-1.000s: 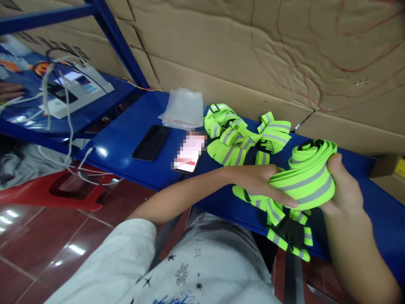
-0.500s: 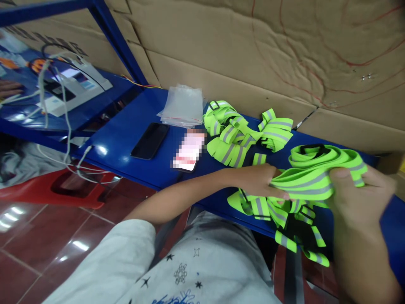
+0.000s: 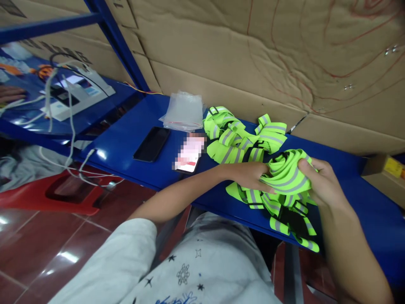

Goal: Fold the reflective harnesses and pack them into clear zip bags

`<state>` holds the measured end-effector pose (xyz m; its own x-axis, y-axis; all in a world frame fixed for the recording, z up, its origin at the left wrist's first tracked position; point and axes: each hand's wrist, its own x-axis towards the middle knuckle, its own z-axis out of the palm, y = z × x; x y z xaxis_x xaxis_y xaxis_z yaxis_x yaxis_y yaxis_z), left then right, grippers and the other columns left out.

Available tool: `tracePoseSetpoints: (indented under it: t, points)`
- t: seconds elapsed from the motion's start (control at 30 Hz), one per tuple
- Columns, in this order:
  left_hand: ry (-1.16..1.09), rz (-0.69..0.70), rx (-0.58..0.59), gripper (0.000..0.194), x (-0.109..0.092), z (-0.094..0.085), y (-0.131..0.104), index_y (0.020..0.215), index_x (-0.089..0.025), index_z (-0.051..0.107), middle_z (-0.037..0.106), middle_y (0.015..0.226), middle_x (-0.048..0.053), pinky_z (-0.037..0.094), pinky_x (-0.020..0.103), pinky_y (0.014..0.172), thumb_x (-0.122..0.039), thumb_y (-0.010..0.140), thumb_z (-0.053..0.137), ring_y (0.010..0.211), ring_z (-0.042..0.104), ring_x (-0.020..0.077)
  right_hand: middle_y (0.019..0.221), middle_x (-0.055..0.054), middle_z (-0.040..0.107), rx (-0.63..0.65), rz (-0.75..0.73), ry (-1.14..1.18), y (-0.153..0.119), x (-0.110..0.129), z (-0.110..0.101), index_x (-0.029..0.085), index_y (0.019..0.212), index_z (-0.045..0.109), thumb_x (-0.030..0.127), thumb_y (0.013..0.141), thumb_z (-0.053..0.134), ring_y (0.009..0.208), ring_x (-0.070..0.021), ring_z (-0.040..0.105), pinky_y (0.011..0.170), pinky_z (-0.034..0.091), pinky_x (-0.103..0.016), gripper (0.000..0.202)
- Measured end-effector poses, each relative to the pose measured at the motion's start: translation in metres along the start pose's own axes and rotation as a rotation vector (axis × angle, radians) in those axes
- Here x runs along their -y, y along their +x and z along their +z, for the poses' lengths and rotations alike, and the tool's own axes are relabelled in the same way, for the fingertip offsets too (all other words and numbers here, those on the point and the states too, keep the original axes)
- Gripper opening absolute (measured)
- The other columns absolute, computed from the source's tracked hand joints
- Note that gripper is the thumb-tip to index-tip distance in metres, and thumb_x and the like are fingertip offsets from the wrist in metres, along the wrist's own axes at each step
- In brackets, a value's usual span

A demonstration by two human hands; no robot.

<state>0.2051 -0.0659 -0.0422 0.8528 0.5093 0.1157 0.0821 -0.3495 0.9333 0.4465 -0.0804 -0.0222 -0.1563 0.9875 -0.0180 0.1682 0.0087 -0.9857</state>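
A bundle of folded yellow-green reflective strap [image 3: 289,173] is held between my two hands above the blue table. My left hand [image 3: 249,175] grips its left side, with the fingers partly hidden behind the layers. On the right side, my right hand [image 3: 322,181] is closed round it, the thumb pressing on top. Below the hands, more green straps [image 3: 275,202] with black buckles lie at the table's front edge, some hanging over it. Another heap of the same straps [image 3: 234,139] lies behind my left hand, against the cardboard.
Left of the heap are clear plastic bags [image 3: 183,110], a dark phone [image 3: 152,143] and a lit phone [image 3: 190,153]. A power strip [image 3: 79,97] with cables, a person's hand [image 3: 12,93] and a red stool [image 3: 76,194] are farther left. A cardboard box [image 3: 384,175] stands at right.
My right hand has moved left, toward my left hand. The strap bundle between them is now more compact, and its loose right end is folded in.
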Motion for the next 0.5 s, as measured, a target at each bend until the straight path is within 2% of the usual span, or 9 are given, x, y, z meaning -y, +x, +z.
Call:
tracePoseSetpoints:
  t: [0.07, 0.13, 0.2, 0.27, 0.33, 0.4, 0.5]
  points:
    - [-0.029, -0.007, 0.020, 0.046, -0.002, 0.000, 0.000, 0.106, -0.013, 0.074, 0.077, 0.116, 0.011, 0.052, 0.040, 0.102, -0.054, 0.086, 0.079, 0.113, 0.070, 0.0292, 0.075, -0.002, 0.074, 0.000, -0.086, -0.065, 0.005, -0.006, 0.002, 0.019, 0.088, 0.079, 0.060, 0.083, 0.082, 0.063, -0.0153, 0.065, 0.056, 0.053, -0.024, 0.042]
    - [-0.057, -0.013, 0.013, 0.048, -0.001, 0.001, 0.001, 0.109, -0.012, 0.073, 0.077, 0.117, 0.010, 0.052, 0.039, 0.103, -0.054, 0.088, 0.077, 0.113, 0.070, 0.0281, 0.082, -0.002, 0.074, -0.036, -0.205, -0.173, 0.010, -0.010, 0.006, 0.020, 0.103, 0.079, 0.057, 0.087, 0.080, 0.066, -0.0142, 0.064, 0.057, 0.051, -0.023, 0.040]
    - [-0.076, -0.006, -0.023, 0.044, 0.002, 0.003, 0.003, 0.112, -0.011, 0.072, 0.076, 0.118, 0.011, 0.052, 0.038, 0.105, -0.051, 0.092, 0.072, 0.114, 0.069, 0.0266, 0.096, -0.003, 0.075, -0.094, -0.322, -0.282, 0.014, -0.011, 0.010, 0.023, 0.119, 0.075, 0.053, 0.090, 0.078, 0.068, -0.0131, 0.062, 0.057, 0.049, -0.023, 0.042]
    - [-0.093, 0.005, -0.034, 0.037, 0.006, 0.003, 0.005, 0.112, -0.012, 0.072, 0.077, 0.118, 0.010, 0.051, 0.038, 0.107, -0.045, 0.097, 0.068, 0.114, 0.069, 0.0246, 0.109, -0.006, 0.074, -0.111, -0.404, -0.373, 0.016, -0.010, 0.011, 0.023, 0.125, 0.073, 0.052, 0.096, 0.071, 0.073, -0.0140, 0.064, 0.060, 0.050, -0.024, 0.041]
    - [-0.102, 0.029, -0.005, 0.030, 0.008, 0.004, 0.006, 0.109, -0.012, 0.073, 0.077, 0.115, 0.009, 0.051, 0.037, 0.108, -0.039, 0.099, 0.065, 0.112, 0.069, 0.0235, 0.117, -0.009, 0.074, -0.022, -0.453, -0.457, 0.016, -0.009, 0.009, 0.023, 0.125, 0.074, 0.052, 0.102, 0.061, 0.088, -0.0185, 0.070, 0.072, 0.055, -0.029, 0.040]
    - [-0.087, 0.050, -0.017, 0.028, 0.009, 0.004, 0.006, 0.105, -0.012, 0.072, 0.077, 0.112, 0.009, 0.052, 0.037, 0.105, -0.039, 0.098, 0.067, 0.109, 0.069, 0.0242, 0.126, -0.011, 0.073, 0.137, -0.504, -0.530, 0.014, -0.009, 0.007, 0.024, 0.133, 0.072, 0.056, 0.104, 0.055, 0.110, -0.0250, 0.071, 0.090, 0.058, -0.037, 0.046]
    - [-0.061, 0.014, -0.066, 0.028, 0.008, 0.005, 0.006, 0.097, -0.013, 0.071, 0.075, 0.103, 0.008, 0.055, 0.035, 0.098, -0.040, 0.093, 0.073, 0.104, 0.070, 0.0255, 0.138, -0.013, 0.068, 0.290, -0.552, -0.636, 0.011, -0.012, 0.010, 0.023, 0.148, 0.061, 0.064, 0.096, 0.066, 0.126, -0.0311, 0.067, 0.105, 0.055, -0.045, 0.066]
